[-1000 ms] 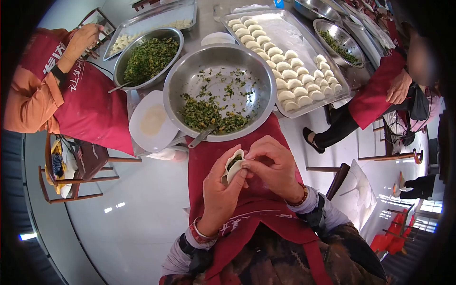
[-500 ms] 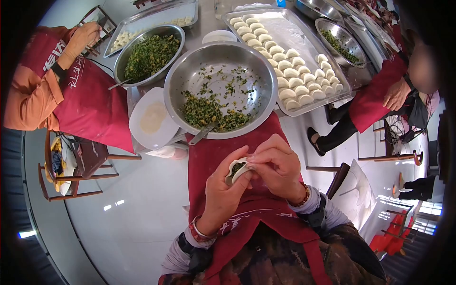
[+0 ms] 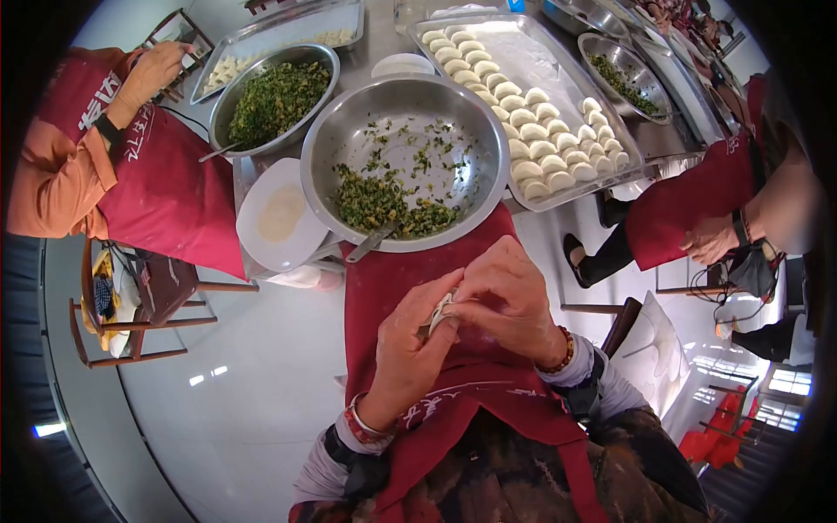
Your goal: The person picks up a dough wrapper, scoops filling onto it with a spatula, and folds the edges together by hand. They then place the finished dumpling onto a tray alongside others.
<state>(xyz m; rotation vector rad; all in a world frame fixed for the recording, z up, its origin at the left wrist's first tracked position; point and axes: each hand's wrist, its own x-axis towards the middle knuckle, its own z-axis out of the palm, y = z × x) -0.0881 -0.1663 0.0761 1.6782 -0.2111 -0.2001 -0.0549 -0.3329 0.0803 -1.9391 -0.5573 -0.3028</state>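
A folded dumpling (image 3: pixel 438 315) is held between both hands above my red apron, mostly covered by fingers. My left hand (image 3: pixel 413 336) is closed around its lower and left side. On the other side, my right hand (image 3: pixel 506 301) pinches its edge with thumb and fingertips. Just beyond my hands, a large metal bowl (image 3: pixel 316 187) holds chopped green and yellow filling (image 3: pixel 370 202). A flat metal handle (image 3: pixel 370 243) leans out over the bowl's near rim.
To the right is a metal tray (image 3: pixel 558 206) with rows of dumplings (image 3: pixel 534 131). At left stand a fuller filling bowl (image 3: pixel 328 96) and a white plate (image 3: pixel 255 218). People in red aprons are at the left (image 3: pixel 174 187) and right (image 3: pixel 689 209).
The dumpling has gone from gaping, with filling showing, to mostly closed between my fingers. My right hand has moved slightly up. The person at the right has shifted.
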